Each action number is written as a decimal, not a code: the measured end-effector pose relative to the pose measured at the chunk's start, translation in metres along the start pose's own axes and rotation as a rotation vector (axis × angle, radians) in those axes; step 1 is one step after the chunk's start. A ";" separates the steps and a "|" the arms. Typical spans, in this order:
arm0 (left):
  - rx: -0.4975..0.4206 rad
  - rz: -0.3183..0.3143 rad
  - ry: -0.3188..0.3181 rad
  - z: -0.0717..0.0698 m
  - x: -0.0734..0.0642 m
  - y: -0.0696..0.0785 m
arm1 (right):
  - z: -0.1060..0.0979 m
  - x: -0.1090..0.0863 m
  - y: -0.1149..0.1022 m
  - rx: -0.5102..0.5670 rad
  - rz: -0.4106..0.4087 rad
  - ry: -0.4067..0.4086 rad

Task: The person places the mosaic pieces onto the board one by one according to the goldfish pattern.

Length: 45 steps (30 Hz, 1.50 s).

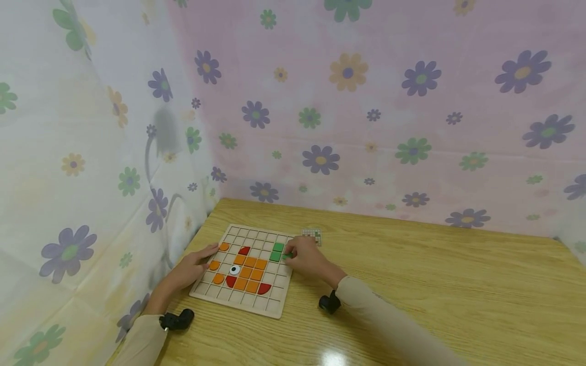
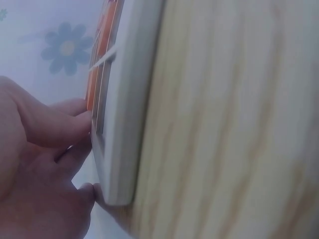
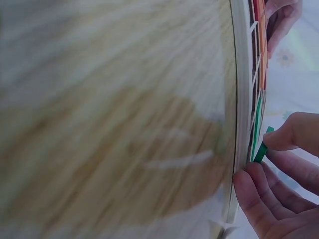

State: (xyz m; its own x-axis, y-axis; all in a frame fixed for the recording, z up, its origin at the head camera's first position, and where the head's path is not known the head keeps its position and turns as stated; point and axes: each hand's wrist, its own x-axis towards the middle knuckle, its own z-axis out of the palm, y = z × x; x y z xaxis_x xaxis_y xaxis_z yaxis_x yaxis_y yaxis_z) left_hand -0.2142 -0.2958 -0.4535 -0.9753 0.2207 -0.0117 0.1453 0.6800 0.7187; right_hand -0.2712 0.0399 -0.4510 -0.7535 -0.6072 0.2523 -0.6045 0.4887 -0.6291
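Observation:
A square wooden grid board (image 1: 270, 305) lies on the table, bearing orange square tiles (image 1: 250, 262), red quarter-round tiles (image 1: 264, 288), orange round tiles (image 1: 218, 278) and a white eye disc (image 1: 235, 270). Two green square tiles (image 1: 275, 255) sit in cells near its right side. Between thumb and fingertip, my right hand (image 1: 304, 255) pinches another green tile (image 3: 261, 151), held tilted at the board's right side beside those green ones. My left hand (image 1: 185, 269) rests along the left edge, its thumb and fingertips touching the rim (image 2: 117, 164).
Behind the board, a small card (image 1: 312, 235) with a grid pattern lies partly behind the right hand. Flowered cloth (image 1: 366, 122) hangs behind and to the left of the wooden table (image 1: 412, 274). Black wrist cameras (image 1: 177, 319) are strapped to both wrists.

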 end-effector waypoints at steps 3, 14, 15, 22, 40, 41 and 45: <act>-0.001 -0.003 -0.001 0.001 0.001 0.001 | 0.003 0.002 0.003 -0.010 -0.027 0.003; 0.042 0.015 0.008 -0.001 0.003 -0.006 | 0.006 0.000 0.001 0.007 -0.058 0.018; 0.039 0.015 0.005 -0.001 0.002 -0.007 | 0.006 0.000 0.001 0.002 -0.057 0.018; 0.035 0.024 0.008 0.000 0.002 -0.009 | 0.009 -0.001 -0.004 -0.085 -0.079 0.030; 0.020 -0.004 -0.005 -0.002 0.002 -0.004 | 0.005 -0.010 -0.014 -0.107 -0.057 -0.001; 0.018 -0.007 -0.010 -0.003 0.002 -0.004 | 0.005 -0.010 -0.014 -0.108 -0.056 -0.001; 0.014 -0.005 -0.024 -0.003 0.002 -0.004 | 0.004 -0.012 -0.013 -0.103 -0.055 0.001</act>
State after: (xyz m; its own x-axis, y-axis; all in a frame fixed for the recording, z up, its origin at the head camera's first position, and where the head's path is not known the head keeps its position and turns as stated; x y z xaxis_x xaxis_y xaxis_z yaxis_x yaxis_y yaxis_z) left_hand -0.2171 -0.2999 -0.4542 -0.9717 0.2341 -0.0315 0.1433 0.6906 0.7089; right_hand -0.2535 0.0387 -0.4488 -0.7185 -0.6342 0.2855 -0.6685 0.5162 -0.5354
